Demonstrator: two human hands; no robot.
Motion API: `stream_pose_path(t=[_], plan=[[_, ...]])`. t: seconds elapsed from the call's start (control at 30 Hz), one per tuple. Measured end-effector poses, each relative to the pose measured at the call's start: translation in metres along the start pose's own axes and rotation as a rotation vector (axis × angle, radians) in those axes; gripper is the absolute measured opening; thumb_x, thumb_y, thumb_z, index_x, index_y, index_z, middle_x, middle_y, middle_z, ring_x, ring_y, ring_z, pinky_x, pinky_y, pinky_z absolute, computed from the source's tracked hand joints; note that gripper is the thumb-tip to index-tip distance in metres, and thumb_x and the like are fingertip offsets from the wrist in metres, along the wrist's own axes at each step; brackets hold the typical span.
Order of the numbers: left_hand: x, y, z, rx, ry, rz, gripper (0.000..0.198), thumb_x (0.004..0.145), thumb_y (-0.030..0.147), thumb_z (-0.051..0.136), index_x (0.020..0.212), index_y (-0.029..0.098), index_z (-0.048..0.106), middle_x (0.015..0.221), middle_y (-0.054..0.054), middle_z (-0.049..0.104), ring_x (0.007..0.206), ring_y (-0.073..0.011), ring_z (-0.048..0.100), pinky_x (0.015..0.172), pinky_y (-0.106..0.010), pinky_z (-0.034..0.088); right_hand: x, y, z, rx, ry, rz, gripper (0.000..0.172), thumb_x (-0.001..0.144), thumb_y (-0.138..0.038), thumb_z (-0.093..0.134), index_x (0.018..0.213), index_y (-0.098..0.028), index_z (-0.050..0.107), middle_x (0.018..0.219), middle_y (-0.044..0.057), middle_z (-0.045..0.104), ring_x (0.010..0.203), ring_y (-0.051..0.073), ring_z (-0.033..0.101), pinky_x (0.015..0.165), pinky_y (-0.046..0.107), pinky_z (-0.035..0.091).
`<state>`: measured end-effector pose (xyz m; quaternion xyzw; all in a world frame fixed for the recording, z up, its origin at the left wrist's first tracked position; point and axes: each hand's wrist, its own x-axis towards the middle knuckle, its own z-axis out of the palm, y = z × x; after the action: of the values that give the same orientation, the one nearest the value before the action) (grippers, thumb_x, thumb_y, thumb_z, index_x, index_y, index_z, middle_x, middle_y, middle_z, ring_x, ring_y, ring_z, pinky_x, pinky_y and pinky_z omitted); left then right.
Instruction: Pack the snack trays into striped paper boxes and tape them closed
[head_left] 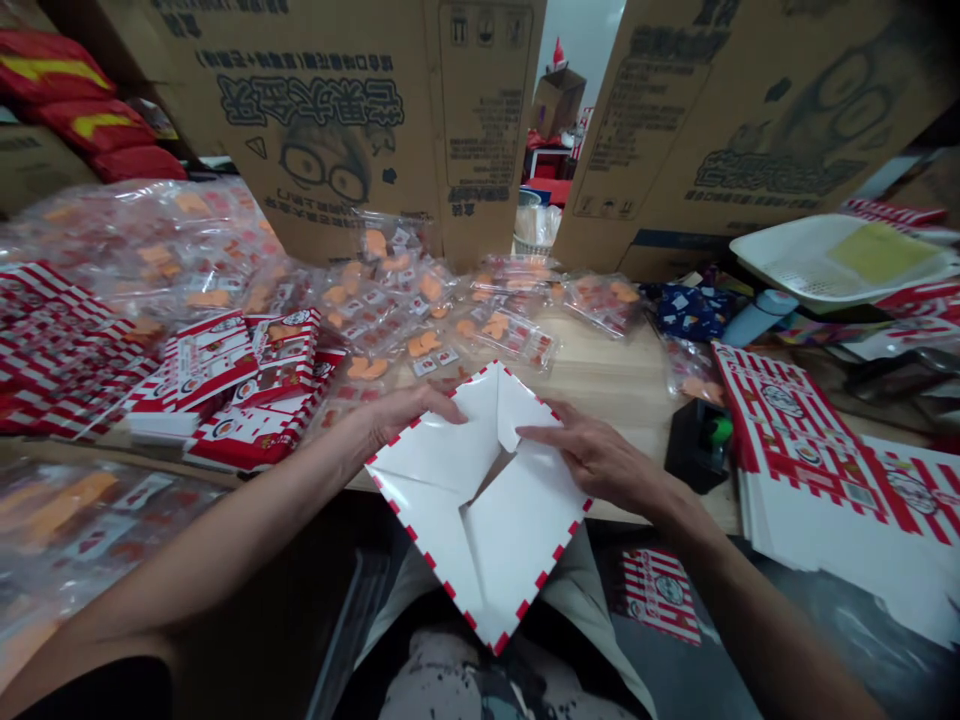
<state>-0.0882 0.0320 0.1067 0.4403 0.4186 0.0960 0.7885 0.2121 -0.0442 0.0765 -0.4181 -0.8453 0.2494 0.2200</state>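
Observation:
Between my two hands is a white folded paper box (427, 465) with a red-dashed edge, its flaps overlapping around a small gap in the middle. My left hand (424, 408) grips the upper left edge, thumb on the white face. On the right edge, my right hand (589, 450) holds the box, its index finger stretched across a flap near the gap. The box is tilted above my lap, at the table's front edge. Fingers behind the box are hidden. Beyond it lie clear plastic packets (510, 335) with orange pieces inside.
Red-and-white striped boxes (214, 365) are piled at the left. On the right are a black tape dispenser (699, 445), flat striped sheets (802, 425) and a white basket (780, 255). Large cardboard cartons (337, 110) stand behind. A striped piece (660, 595) lies below the table's level.

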Motion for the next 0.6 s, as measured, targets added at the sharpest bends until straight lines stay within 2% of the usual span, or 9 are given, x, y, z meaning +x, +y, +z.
stream_pose_path(t=[0.1,0.17,0.23,0.33,0.43,0.6], plan=[[0.004,-0.005,0.003,-0.033,-0.038,-0.041,0.060,0.065,0.022,0.074,0.125,0.023,0.067,0.101,-0.007,0.079,0.092,-0.0291,0.075,0.079,-0.039,0.061,0.004,-0.011,0.004,-0.209,-0.048,0.007,0.072,0.075,0.004,0.048,0.132,-0.035,0.067,0.141,0.009,0.052,0.125,0.030,0.053,0.105,0.048,0.049],[0.007,-0.008,0.003,-0.050,-0.059,-0.089,0.054,0.067,0.025,0.074,0.121,0.020,0.068,0.098,-0.009,0.079,0.088,-0.0288,0.075,0.078,-0.040,0.061,0.007,-0.016,0.008,-0.281,-0.054,0.061,0.072,0.075,0.004,0.048,0.130,-0.037,0.068,0.132,0.010,0.055,0.116,0.031,0.056,0.100,0.048,0.051],[0.011,-0.008,0.003,-0.029,-0.052,-0.029,0.058,0.066,0.022,0.075,0.123,0.022,0.066,0.100,-0.008,0.078,0.089,-0.0283,0.075,0.079,-0.040,0.060,0.009,-0.018,0.010,-0.297,-0.074,0.089,0.067,0.075,0.004,0.048,0.127,-0.034,0.070,0.125,0.011,0.057,0.110,0.030,0.057,0.094,0.046,0.052],[0.014,-0.003,0.002,0.073,-0.022,0.136,0.074,0.063,0.019,0.076,0.134,0.027,0.057,0.110,-0.006,0.076,0.093,-0.0281,0.073,0.080,-0.041,0.059,0.010,-0.009,0.010,-0.227,-0.053,0.056,0.061,0.076,0.004,0.046,0.123,-0.027,0.070,0.126,0.012,0.057,0.114,0.030,0.057,0.096,0.045,0.052],[0.014,0.004,-0.001,0.244,0.048,0.213,0.083,0.062,0.022,0.078,0.140,0.024,0.049,0.117,-0.008,0.072,0.097,-0.0280,0.071,0.081,-0.041,0.058,0.009,0.004,0.008,-0.115,0.055,0.002,0.056,0.082,0.002,0.042,0.124,-0.025,0.066,0.130,0.011,0.059,0.118,0.027,0.058,0.100,0.045,0.051],[0.016,0.002,0.000,0.473,0.158,0.335,0.098,0.064,0.029,0.082,0.150,0.021,0.035,0.143,-0.014,0.057,0.126,-0.0324,0.059,0.099,-0.045,0.053,0.007,0.011,0.007,0.035,0.135,-0.009,0.043,0.085,-0.006,0.046,0.115,-0.026,0.068,0.125,0.009,0.065,0.112,0.024,0.064,0.095,0.041,0.052]])
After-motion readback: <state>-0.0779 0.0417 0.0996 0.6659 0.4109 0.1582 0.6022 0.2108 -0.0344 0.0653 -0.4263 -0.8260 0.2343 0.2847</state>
